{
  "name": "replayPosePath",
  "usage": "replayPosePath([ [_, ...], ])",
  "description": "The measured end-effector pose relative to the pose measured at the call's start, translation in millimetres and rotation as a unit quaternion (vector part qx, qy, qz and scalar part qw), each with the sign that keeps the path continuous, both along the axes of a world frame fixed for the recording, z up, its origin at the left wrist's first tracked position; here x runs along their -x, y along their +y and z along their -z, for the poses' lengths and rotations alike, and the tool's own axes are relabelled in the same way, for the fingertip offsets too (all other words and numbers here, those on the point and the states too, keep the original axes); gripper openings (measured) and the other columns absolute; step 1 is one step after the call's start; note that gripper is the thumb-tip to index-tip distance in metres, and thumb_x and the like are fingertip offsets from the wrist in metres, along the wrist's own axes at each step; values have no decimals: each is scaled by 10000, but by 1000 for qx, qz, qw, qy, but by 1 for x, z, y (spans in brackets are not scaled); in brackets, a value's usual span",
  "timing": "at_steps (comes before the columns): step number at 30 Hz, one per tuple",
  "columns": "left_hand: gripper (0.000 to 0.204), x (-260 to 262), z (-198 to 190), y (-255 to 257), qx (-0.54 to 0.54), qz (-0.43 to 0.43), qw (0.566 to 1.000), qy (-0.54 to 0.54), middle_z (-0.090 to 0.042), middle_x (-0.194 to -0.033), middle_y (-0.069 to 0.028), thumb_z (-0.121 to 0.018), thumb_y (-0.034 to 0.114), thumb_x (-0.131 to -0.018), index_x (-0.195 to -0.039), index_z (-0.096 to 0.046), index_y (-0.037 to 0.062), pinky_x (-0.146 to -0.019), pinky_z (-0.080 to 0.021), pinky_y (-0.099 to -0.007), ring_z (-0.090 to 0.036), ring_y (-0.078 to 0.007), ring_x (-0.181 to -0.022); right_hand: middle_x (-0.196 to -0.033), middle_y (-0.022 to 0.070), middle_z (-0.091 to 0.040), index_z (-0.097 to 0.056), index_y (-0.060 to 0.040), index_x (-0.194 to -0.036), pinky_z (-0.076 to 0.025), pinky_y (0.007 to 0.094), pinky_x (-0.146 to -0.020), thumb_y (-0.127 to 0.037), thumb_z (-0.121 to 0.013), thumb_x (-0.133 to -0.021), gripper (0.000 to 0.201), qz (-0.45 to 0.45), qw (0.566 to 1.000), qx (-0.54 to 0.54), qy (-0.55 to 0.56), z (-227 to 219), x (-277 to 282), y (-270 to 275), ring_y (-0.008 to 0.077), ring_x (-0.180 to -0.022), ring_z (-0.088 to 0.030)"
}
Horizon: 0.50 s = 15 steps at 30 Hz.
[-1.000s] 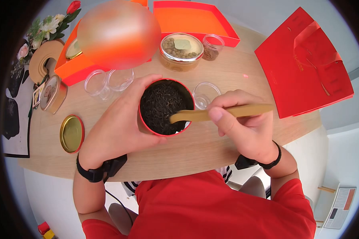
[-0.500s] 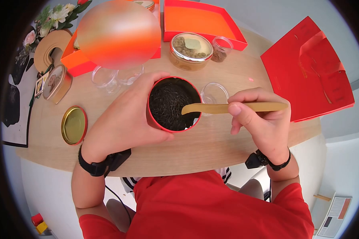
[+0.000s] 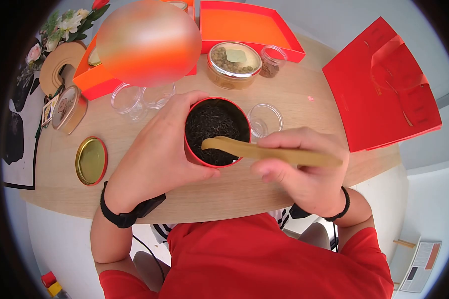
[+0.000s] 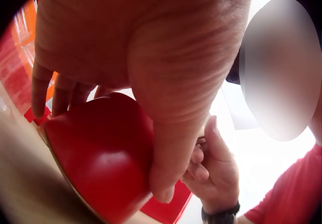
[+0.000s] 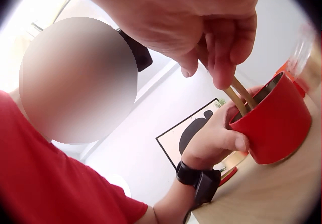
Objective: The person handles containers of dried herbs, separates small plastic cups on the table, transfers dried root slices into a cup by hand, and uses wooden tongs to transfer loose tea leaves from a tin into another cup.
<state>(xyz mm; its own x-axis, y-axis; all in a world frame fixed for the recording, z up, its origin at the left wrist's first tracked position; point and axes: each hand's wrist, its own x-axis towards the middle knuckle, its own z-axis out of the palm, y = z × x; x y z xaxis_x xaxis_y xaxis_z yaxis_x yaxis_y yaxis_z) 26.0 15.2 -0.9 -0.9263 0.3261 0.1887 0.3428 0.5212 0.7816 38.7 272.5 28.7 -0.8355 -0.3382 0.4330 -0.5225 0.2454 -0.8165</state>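
The left hand [image 3: 152, 149] grips a red tin [image 3: 188, 149] from its left side, thumb and fingers around the wall. Dark, thin tea leaves [image 3: 209, 119] lie inside it. Pinched in the right hand [image 3: 312, 169] are wooden tongs [image 3: 257, 151], their tip over the leaves in the head view. From the right wrist view, both arms of the tongs [image 5: 244, 96] reach into the mouth of the tin [image 5: 282, 126]. The left wrist view has the tin's smooth red side [image 4: 105, 153] under the left hand [image 4: 151, 58].
A clear round container [image 3: 265, 120] stands right of the tin, with more clear containers [image 3: 158, 95] behind. A gold lid [image 3: 91, 160] lies at left. Farther back are an oval tin [image 3: 233, 74], a small jar [image 3: 272, 62] and an orange box [image 3: 244, 30]; a red bag [image 3: 379, 99] is at right.
The tongs' tip has moved left over the leaves, with the right hand shifting left too. The left hand keeps its grip on the tin.
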Motion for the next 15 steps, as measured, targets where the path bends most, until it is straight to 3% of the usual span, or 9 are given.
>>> replayPosePath([
  [1, 1067, 0, 0, 0, 0, 1, 1000, 0, -647, -1393, -150, -1019, 138, -582, -1501, -486, 43, -1127, -514, -404, -641, -303, -1332, -839, 95, -793, -793, 20, -1023, -551, 267, -569, -148, -946, -856, 282, -20, 992, -52, 113, 0, 1, 1, 152, -645, -746],
  [6, 1048, -1, 0, 0, -1, -2, 1000, 18, -650, -1382, -148, -1010, 144, -592, -1498, -492, 40, -1127, -511, -407, -640, -308, -1332, -840, 98, -799, -793, 19, -1051, -538, 260, -585, -210, -976, -831, 367, -55, 989, -75, 111, -2, -5, -2, 145, -663, -737],
  [9, 1043, -2, -2, 2, 9, -1, 999, 35, -651, -1381, -151, -1007, 142, -593, -1496, -495, 40, -1128, -511, -411, -641, -310, -1329, -811, 65, -760, -795, 1, -1030, -516, 312, -549, -192, -959, -830, 322, -56, 994, -40, 82, 0, -6, -7, 198, -632, -712],
  [15, 1029, 0, 3, 1, -7, -4, 1000, 15, -653, -1376, -152, -1012, 143, -599, -1486, -501, 40, -1121, -516, -407, -646, -313, -1322, -765, 77, -709, -765, -3, -966, -502, 340, -541, -70, -890, -875, 168, -50, 980, -92, 170, 9, 1, -12, 232, -593, -656],
])
